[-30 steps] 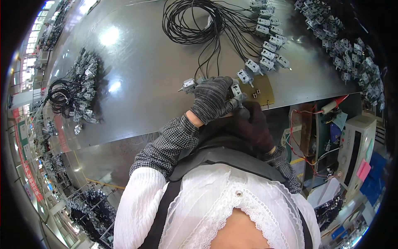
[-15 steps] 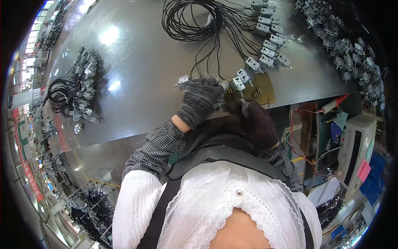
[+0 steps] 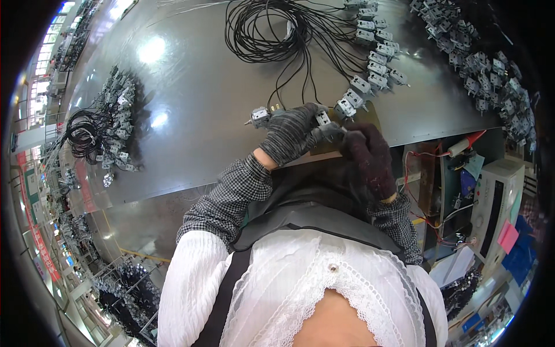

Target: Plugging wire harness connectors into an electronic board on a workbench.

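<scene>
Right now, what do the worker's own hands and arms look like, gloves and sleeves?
The left hand wears a grey knit glove with fine dark ribbing. The right hand wears a darker, fuzzy maroon-black knit glove. Both forearms are covered by small black-and-white checked sleeve covers with gathered cuffs, over white sleeves higher up. No markings or cables show on either.

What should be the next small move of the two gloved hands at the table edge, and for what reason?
Probably the left hand should steady the small grey part while the right hand works at it. Both hands meet there at the table edge, and another part lies apart, to the left.
</scene>
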Action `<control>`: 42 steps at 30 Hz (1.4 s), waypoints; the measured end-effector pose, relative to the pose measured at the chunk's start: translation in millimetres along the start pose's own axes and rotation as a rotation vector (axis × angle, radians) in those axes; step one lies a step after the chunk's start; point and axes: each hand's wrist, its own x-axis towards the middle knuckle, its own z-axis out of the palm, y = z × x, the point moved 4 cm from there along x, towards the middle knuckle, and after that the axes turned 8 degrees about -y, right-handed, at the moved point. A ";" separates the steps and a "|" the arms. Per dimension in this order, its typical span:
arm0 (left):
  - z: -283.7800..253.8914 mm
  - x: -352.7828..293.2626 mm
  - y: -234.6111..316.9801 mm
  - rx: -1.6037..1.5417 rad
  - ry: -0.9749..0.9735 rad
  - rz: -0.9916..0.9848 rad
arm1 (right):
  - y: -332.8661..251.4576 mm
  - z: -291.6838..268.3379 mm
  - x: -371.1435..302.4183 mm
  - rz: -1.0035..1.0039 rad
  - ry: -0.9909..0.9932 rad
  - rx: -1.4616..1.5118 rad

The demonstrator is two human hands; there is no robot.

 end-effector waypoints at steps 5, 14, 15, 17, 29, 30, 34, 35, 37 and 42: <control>-6.8 9.9 11.0 -0.019 -0.101 -0.120 | -3.0 4.5 -11.9 -0.054 0.008 -0.172; -12.0 6.3 16.3 -0.055 -0.172 -0.093 | 34.1 40.4 -19.0 0.169 -0.020 0.411; -12.6 4.4 20.6 -0.028 -0.142 -0.057 | 41.5 47.3 -23.6 0.373 -0.062 0.791; -9.8 4.2 23.5 -0.003 -0.110 -0.016 | 48.4 28.2 -22.1 0.012 -0.011 0.162; 2.2 -2.8 27.9 0.117 0.028 0.012 | 33.5 29.7 -23.3 -0.065 0.070 -0.180; 3.0 -4.4 25.7 0.149 0.081 0.016 | 37.0 30.9 -22.6 -0.069 0.091 -0.245; 7.2 0.8 22.0 0.172 0.098 -0.001 | 59.5 33.2 -18.4 0.257 -0.548 1.186; 6.9 2.3 21.2 0.175 0.099 -0.004 | 44.5 31.3 -19.1 0.095 -0.270 0.411; 4.1 0.4 24.4 0.168 0.114 0.034 | 16.9 26.5 -24.3 -0.064 0.019 -0.357; 6.9 0.1 24.3 -0.060 0.110 -0.037 | 32.0 25.9 -24.0 -0.007 -0.185 0.232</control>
